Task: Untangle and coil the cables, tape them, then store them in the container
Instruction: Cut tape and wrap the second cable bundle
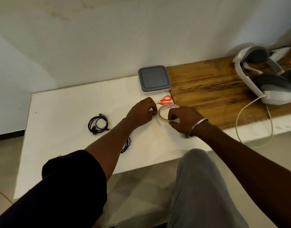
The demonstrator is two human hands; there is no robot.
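**Landmark.** Square plastic container with grey lid (154, 79), on the white worktop (67, 112) against the wall. The lid is on and the contents cannot be seen.

**Entry 1.** Clear adhesive tape roll (169, 106), just in front of the container. The right hand (184, 119) holds it, fingers clamped over its near rim. The left hand (141, 112) has its fingers curled together against the roll's left rim, apparently pinching at the tape's free end. The end itself is too thin to make out.

**Entry 2.** Small orange-handled scissors (166, 99), flat on the worktop between the container and the roll, not in either hand.

**Entry 3.** Thin black cable wound into a loose coil (97, 124), lying free well to the front-left of the container. No tape shows on it.

**Entry 4.** Second black cable bundle (127, 144), further forward of the container and partly hidden under the left forearm. How tidy it is cannot be told.

**Entry 5.** White and grey headset (263, 76), well to the right of the container on the brown wooden board (207, 89). A pale cord (240, 122) trails from it.

**Progress (judged).** Untangling and coiling look finished for at least one cable. The step in hand is freeing a strip of tape. Still to do: cutting the strip, binding each coil, opening the container and storing the coils.
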